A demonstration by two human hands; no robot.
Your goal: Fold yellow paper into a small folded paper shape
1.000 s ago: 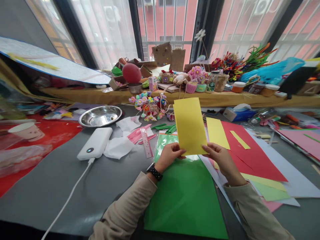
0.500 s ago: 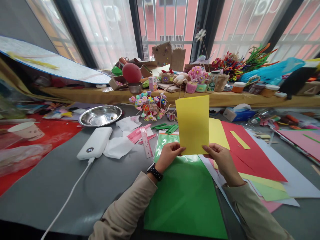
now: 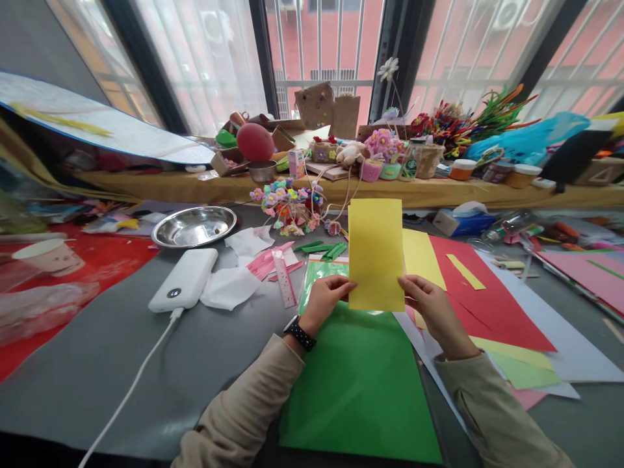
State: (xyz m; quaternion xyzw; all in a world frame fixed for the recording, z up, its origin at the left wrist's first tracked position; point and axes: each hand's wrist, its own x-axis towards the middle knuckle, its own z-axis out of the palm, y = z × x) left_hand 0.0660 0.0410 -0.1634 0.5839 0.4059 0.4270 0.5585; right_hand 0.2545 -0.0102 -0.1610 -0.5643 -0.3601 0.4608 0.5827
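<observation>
A rectangular sheet of yellow paper point(image 3: 376, 253) is held upright in front of me, with what looks like a second layer edge at its left side. My left hand point(image 3: 327, 296) pinches its lower left edge, and a dark-strapped watch point(image 3: 299, 334) is on that wrist. At the lower right edge, my right hand point(image 3: 431, 308) pinches the same sheet between thumb and fingers. Beneath both hands lies a green sheet point(image 3: 361, 390) in a clear sleeve. Close to my right hand, red paper point(image 3: 507, 312) rests on other coloured sheets, with a yellow strip point(image 3: 465, 272) on it.
Left of the hands are a pink ruler point(image 3: 284, 279), white tissue scraps point(image 3: 229, 288), a white power bank point(image 3: 182, 281) with a cable and a steel plate point(image 3: 160, 235). Folded green strips point(image 3: 334, 251) lie behind. Craft flowers point(image 3: 287, 201) stand before the cluttered sill.
The yellow paper has come down slightly and straightened, appearing narrower. My right hand's grip is now on its side edge rather than its bottom corner. Both hands still hold it.
</observation>
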